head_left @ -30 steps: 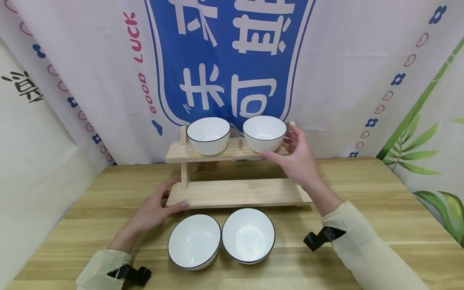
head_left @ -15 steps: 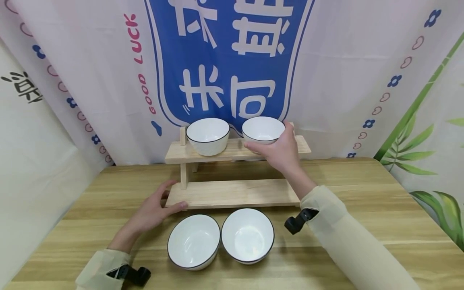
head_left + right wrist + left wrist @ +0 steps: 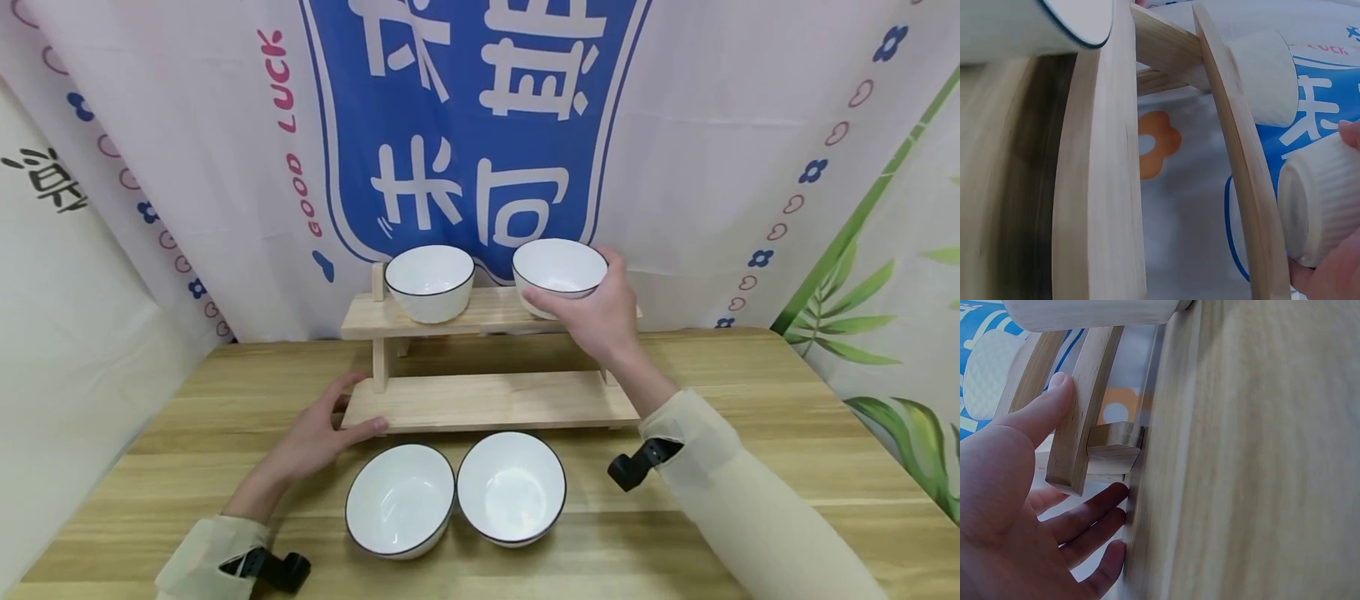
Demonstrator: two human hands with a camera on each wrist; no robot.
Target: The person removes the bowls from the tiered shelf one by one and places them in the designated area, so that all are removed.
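Wood-grain counter [image 3: 765, 392] under everything. On it, two-tier wooden rack [image 3: 381, 362]. Left grip [image 3: 311, 437] at left end of lower board [image 3: 510, 400], pinching it between thumb and fingers. Right grip [image 3: 603, 317] pinching upper-right bowl [image 3: 558, 271], thumb across front, fingers round right side. Upper-right bowl at right part of upper board [image 3: 491, 310], roughly level; cannot tell if fully seated. Upper-left bowl [image 3: 429, 287] on same board, apart from it. In front of rack, front-left bowl [image 3: 401, 500] and front-right bowl [image 3: 512, 487], rims touching or nearly.

Could drop off an edge if let go half-seated, likely through overhang on a narrow board. Could slip, from a one-sided pinch on a flared wall. Could also tip or shift the rack by leaning on upper board with left grip loose. Worst landing, probably: onto the front pair, chipping rims.
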